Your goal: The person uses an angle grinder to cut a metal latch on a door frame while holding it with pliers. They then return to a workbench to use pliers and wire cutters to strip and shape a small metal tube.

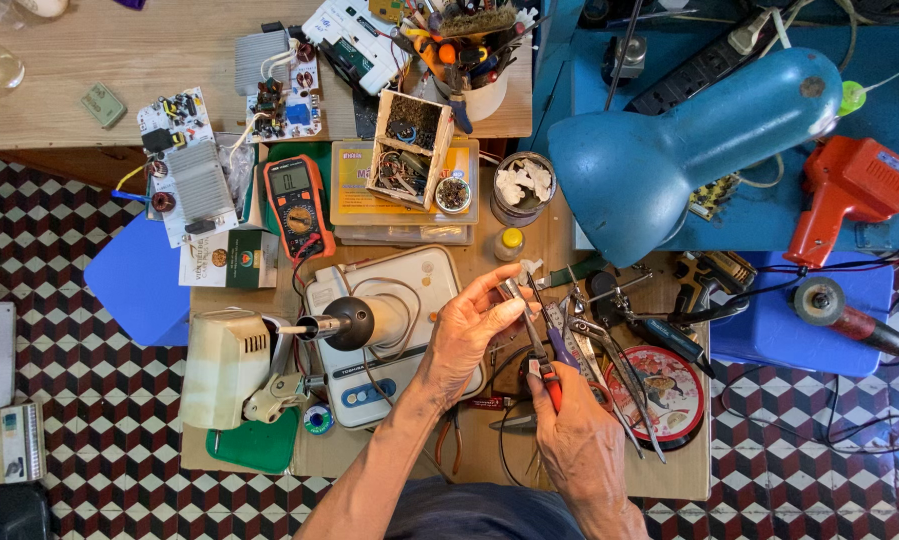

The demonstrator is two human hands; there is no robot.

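Note:
My left hand (469, 335) is raised over the cluttered workbench, pinching a small pale part (514, 291) between thumb and fingertips. My right hand (581, 440) grips red-handled pliers (541, 355), whose metal jaws reach up to the small part. Both hands hover above a white electronic scale-like device (389, 300) and a pile of metal hand tools (604, 335). Whether the jaws clamp the part is too small to tell.
A blue desk lamp (669, 150) hangs over the bench right of centre. An orange multimeter (297, 205), circuit boards (184, 165), a wooden parts box (409, 150), a round tin (667, 392), a red power tool (849, 190) and a soldering station (231, 365) crowd around.

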